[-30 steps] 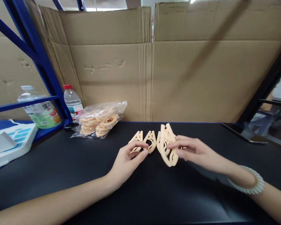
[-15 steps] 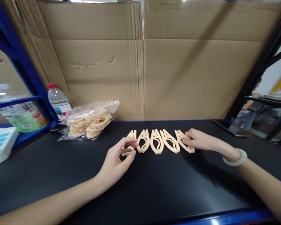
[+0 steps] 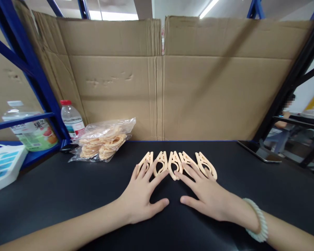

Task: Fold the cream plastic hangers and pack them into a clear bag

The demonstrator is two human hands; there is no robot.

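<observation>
The left hand [image 3: 143,195] lies flat and open on the table [image 3: 54,195], fingers spread, their tips resting on the left end of a row of five clips [image 3: 176,164]. The right hand [image 3: 205,193] mirrors it, open and palm down, fingertips on the right end; neither grips anything. The clips lie side by side, touching, near the table's far edge; the spread fingers seem to press them flat and even up the row. A pale bracelet [image 3: 258,225] sits on the right wrist. To the left, well apart from the row, a clear bag [image 3: 104,139] holds many more clips of the same colour, heaped loosely. Behind it stand a small bottle [image 3: 72,120] and a larger one [image 3: 31,127]. Cardboard [image 3: 199,90] walls off the back, and a phone [image 3: 259,152] lies to the right.
</observation>
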